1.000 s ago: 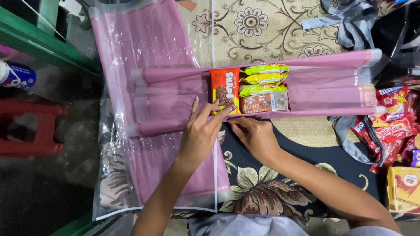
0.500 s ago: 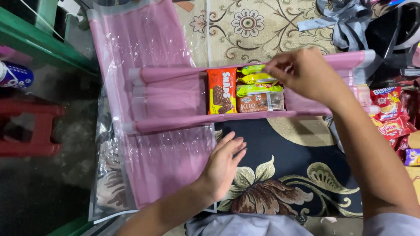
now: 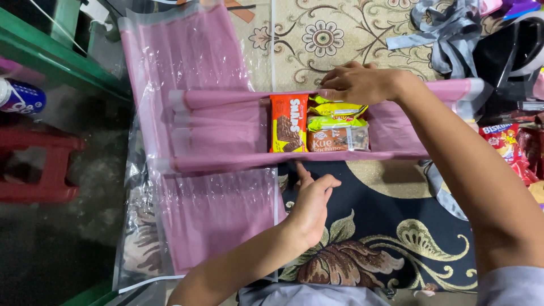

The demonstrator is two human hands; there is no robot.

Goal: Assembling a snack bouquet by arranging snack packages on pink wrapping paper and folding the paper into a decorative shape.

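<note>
Left hand (image 3: 310,205) palm-down with fingers loosely spread, right hand (image 3: 358,83) extended forward, fingertips pinched in a grip.

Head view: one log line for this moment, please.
left hand: open, at pink wrap lower fold | right hand: on upper fold above snack packets | surface: patterned carpet
</note>
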